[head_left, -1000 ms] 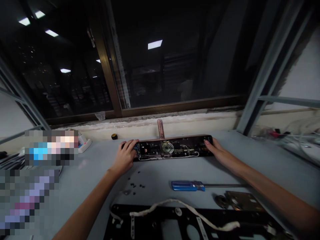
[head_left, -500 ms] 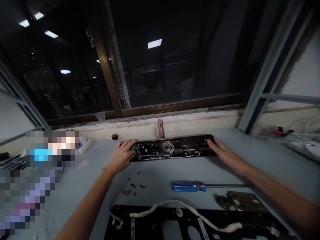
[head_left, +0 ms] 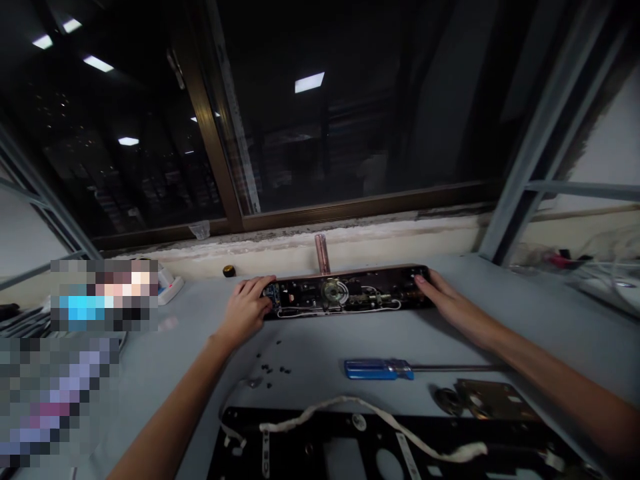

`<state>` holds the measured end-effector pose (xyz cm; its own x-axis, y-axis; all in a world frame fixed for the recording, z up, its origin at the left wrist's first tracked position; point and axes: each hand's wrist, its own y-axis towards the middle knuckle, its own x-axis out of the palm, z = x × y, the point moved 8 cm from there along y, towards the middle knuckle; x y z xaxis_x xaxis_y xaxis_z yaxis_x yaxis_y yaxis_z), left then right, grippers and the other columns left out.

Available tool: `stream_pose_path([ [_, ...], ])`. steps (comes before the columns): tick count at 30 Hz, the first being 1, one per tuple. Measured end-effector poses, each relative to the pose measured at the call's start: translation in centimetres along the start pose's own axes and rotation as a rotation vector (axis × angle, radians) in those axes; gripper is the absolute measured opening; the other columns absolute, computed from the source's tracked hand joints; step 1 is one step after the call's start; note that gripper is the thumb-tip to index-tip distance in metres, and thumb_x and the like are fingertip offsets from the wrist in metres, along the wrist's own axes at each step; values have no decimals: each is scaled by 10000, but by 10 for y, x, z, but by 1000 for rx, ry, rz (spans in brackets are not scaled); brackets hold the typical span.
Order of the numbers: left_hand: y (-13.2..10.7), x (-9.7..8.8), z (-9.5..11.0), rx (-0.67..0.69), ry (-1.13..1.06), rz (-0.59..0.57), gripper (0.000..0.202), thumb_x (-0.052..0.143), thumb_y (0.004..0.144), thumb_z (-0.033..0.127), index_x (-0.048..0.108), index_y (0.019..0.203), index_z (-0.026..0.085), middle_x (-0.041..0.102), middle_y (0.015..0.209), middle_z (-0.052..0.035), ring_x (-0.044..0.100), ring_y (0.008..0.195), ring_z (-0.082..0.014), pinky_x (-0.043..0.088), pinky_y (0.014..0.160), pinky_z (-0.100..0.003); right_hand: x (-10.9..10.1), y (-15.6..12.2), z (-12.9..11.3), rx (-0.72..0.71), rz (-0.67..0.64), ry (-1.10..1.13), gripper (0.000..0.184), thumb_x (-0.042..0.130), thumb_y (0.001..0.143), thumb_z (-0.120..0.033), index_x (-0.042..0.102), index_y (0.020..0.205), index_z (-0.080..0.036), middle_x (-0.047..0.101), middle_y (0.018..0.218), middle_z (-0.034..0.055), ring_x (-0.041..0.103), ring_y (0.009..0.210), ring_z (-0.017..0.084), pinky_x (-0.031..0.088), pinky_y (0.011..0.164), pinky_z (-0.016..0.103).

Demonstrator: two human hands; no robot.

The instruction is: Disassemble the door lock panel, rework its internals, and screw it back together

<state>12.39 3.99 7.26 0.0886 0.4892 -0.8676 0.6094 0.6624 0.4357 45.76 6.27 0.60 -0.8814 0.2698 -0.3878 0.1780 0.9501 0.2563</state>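
Observation:
A long black smart-lock body (head_left: pixel 305 300) with a circuit board, a round mechanism and white wires lies across the table, its inner side facing me. My left hand (head_left: pixel 247 303) is closed around its left end, thumb near the blue board. At the opposite end my right hand (head_left: pixel 440 293) grips it, thumb on the inner face and the other fingers hidden behind. From its far side rises a copper-coloured handle (head_left: pixel 322 255). Nearer me is a screwdriver (head_left: pixel 379 369) with a blue handle, its tip passing behind my right forearm.
Several small black screws (head_left: pixel 267 369) lie left of the screwdriver. In front is a black perforated plate (head_left: pixel 295 440) with a white cable (head_left: pixel 367 405) over it. A metal bracket (head_left: pixel 493 399) sits at right. A black-and-gold knob (head_left: pixel 229 271) stands near the wall below the window.
The view has shifted slightly. Both hands keep their hold on the lock body, which stays in place.

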Motion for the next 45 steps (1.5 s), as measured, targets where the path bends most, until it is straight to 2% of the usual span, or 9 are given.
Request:
stream_pose_path([
  [8, -3, -3, 2, 42, 41, -15, 95, 561, 761, 175, 639, 706, 169, 416, 1351, -81, 420, 1166, -260, 359, 957, -429, 1, 1, -1, -2, -25, 39, 473, 366, 800, -554, 471, 1174, -282, 517, 1269, -5, 392, 1231, 228, 260, 1050, 378],
  [15, -4, -1, 7, 67, 152, -16, 100, 540, 775, 173, 625, 721, 167, 401, 1356, -111, 415, 1169, -298, 360, 929, -480, 0, 2, 3, -16, -18, 6, 483, 356, 801, -562, 455, 1179, -277, 521, 1265, 4, 387, 1235, 227, 251, 1054, 390],
  [22, -5, 5, 10, 113, 157, 10, 137, 497, 763, 118, 625, 760, 168, 374, 1370, -135, 389, 1179, -320, 338, 903, -519, 0, 2, 2, 16, -2, -49, 527, 336, 782, -605, 434, 1183, -279, 544, 1231, 20, 398, 1225, 254, 292, 1032, 400],
  [31, -4, 8, 9, 84, 141, 48, 150, 468, 784, 137, 608, 735, 161, 424, 1339, -128, 407, 1167, -302, 325, 912, -504, 1, 4, 2, 33, 2, -111, 543, 292, 787, -600, 385, 1189, -248, 493, 1269, 64, 388, 1231, 263, 277, 1039, 396],
  [36, -5, 8, 14, 162, 167, 21, 125, 493, 742, 105, 606, 771, 151, 378, 1360, -167, 385, 1189, -318, 332, 908, -505, 0, 1, -3, 41, 1, -127, 538, 304, 775, -610, 403, 1164, -252, 512, 1246, 70, 418, 1207, 266, 306, 1027, 371],
  [40, -5, 9, 14, 204, 173, 19, 113, 495, 747, 97, 593, 764, 150, 370, 1359, -177, 380, 1200, -310, 334, 911, -489, -1, 1, -4, 20, 23, -145, 524, 306, 777, -602, 411, 1162, -262, 530, 1224, 60, 437, 1188, 277, 325, 1014, 396],
  [45, -2, 11, 12, 141, 106, 75, 124, 490, 798, 172, 588, 723, 153, 435, 1314, -160, 426, 1155, -291, 336, 900, -480, 0, 1, -3, 2, 28, -152, 532, 299, 789, -592, 409, 1183, -251, 516, 1245, 48, 430, 1199, 247, 328, 1013, 352],
])
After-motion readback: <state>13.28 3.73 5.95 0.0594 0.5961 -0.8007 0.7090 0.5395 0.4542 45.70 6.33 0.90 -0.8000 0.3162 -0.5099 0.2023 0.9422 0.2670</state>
